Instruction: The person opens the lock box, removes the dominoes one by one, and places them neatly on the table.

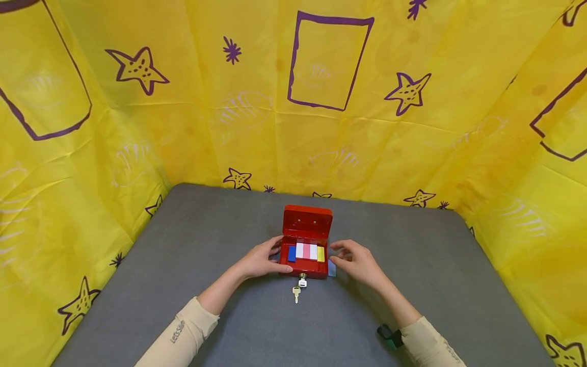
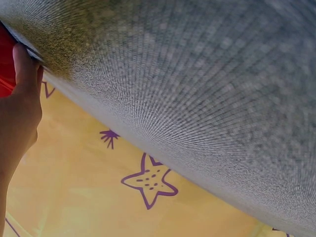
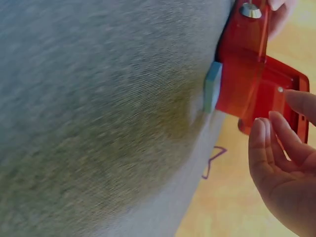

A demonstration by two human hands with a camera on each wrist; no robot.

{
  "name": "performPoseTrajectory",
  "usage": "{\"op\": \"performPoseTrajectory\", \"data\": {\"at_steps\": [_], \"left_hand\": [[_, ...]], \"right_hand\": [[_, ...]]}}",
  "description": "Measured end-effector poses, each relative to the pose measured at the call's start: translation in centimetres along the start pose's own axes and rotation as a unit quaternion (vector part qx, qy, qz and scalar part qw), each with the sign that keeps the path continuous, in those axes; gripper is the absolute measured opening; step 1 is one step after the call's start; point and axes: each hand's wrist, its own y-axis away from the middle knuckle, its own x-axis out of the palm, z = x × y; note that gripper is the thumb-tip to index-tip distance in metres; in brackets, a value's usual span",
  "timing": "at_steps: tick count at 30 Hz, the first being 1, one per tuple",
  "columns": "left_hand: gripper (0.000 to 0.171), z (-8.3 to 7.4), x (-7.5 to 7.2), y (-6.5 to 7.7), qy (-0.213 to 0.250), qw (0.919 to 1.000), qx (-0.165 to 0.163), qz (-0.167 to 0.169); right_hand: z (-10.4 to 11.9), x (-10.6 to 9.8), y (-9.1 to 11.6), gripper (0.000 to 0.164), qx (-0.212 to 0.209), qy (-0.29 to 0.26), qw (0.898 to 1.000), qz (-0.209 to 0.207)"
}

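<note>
A red cash box (image 1: 304, 267) stands on the table with its lid (image 1: 307, 222) raised at the back. Inside lie several small flat blocks: a blue block (image 1: 292, 253), a pink block (image 1: 306, 251) between white ones, and a yellow block (image 1: 320, 254). My left hand (image 1: 260, 260) holds the box's left side, thumb over the front left rim. To the right of the box is my right hand (image 1: 357, 261), fingers loosely bent and nothing in them. A light blue block (image 3: 213, 88) sits on the table against the box's right wall, near my right fingertips.
A key in the front lock (image 1: 302, 280) carries a second key (image 1: 296, 293) that hangs toward the table's near side. Yellow cloth (image 1: 257, 137) with purple drawings walls in the grey table (image 1: 220, 219) at the back and sides. A dark band (image 1: 390, 336) circles the right wrist.
</note>
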Motion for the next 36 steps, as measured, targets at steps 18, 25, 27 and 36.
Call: {"op": "performPoseTrajectory", "data": {"at_steps": [18,25,27,36], "left_hand": [[0.097,-0.3,0.0,0.1,0.000,1.0000,-0.005,-0.002],[0.095,-0.4,0.0,0.2,0.005,1.0000,-0.005,-0.002],[0.094,-0.4,0.1,0.2,0.006,1.0000,-0.004,-0.002],[0.092,-0.4,0.0,0.2,0.017,0.9998,0.003,0.005]], "right_hand": [[2.5,1.1,-1.4,0.029,-0.041,-0.026,0.999,0.012],[2.7,1.8,-2.1,0.027,-0.057,-0.025,0.998,0.029],[2.8,2.0,-2.2,0.027,-0.066,-0.023,0.997,0.031],[3.3,2.5,-3.0,0.027,-0.087,-0.012,0.995,0.044]]}}
